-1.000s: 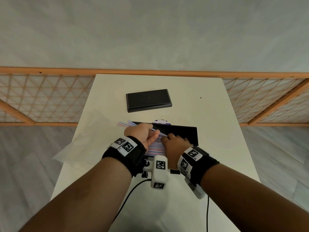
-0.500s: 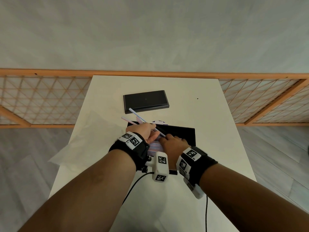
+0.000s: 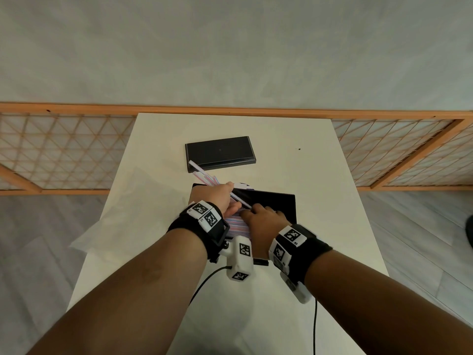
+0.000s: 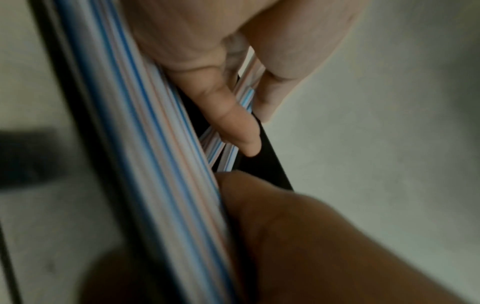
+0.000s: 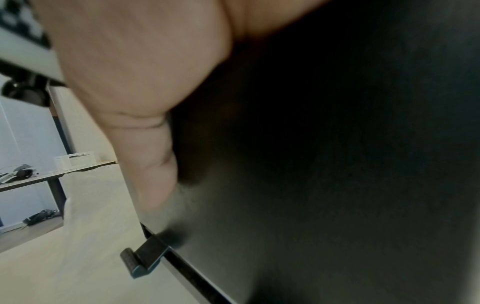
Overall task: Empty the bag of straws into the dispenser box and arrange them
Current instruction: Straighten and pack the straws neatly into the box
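At the centre of the head view, one open black rectangular dispenser box [image 3: 276, 203] sat on the smooth white table [image 3: 294, 290], packed with thin pink-and-blue striped straws [image 3: 236, 222]. The left hand [image 3: 217, 198] pinched a few loose straws [image 3: 202, 175] slanting up-left. The right hand [image 3: 263, 221] rested curled on the box. One flat black rectangular lid [image 3: 220, 152] lay above; a crumpled translucent bag [image 3: 110, 221] lay left.

In the left wrist view, thumb and fingers [image 4: 226, 115] closed on several straws.

In the right wrist view, the thumb pressed the dark box wall [image 5: 337, 185]; the fingers' grip could not be made out.
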Available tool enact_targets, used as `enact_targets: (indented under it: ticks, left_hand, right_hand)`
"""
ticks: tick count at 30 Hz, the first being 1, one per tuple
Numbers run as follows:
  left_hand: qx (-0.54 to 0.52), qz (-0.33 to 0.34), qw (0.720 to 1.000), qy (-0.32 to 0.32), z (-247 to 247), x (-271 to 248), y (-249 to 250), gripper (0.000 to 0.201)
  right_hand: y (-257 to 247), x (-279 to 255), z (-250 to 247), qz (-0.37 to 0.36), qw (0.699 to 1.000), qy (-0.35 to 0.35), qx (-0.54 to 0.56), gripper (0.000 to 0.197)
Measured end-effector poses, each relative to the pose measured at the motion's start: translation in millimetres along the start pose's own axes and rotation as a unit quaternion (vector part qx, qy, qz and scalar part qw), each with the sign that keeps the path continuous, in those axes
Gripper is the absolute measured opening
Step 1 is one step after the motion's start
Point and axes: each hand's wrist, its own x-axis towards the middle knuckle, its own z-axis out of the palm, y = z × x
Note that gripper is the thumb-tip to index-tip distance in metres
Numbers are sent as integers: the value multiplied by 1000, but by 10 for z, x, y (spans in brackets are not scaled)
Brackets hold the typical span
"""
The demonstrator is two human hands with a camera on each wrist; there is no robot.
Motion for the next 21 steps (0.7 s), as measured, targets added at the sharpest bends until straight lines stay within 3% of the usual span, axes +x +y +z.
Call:
enact_targets:
  ticks: [4,8,21]
  left_hand:
    - [105,90,989,52,-86,-13,-8,19]
    - [199,165,964,58,-188,-85,37,24]
    - [243,230,942,26,-275,-158,133,28]
  right_hand:
    - [-13,-7,-7,4,1000,7,-2,79]
    - [-17,-37,-74,-3,1000,8,12,88]
    - [68,-134,-256,-38,994,45,89,94]
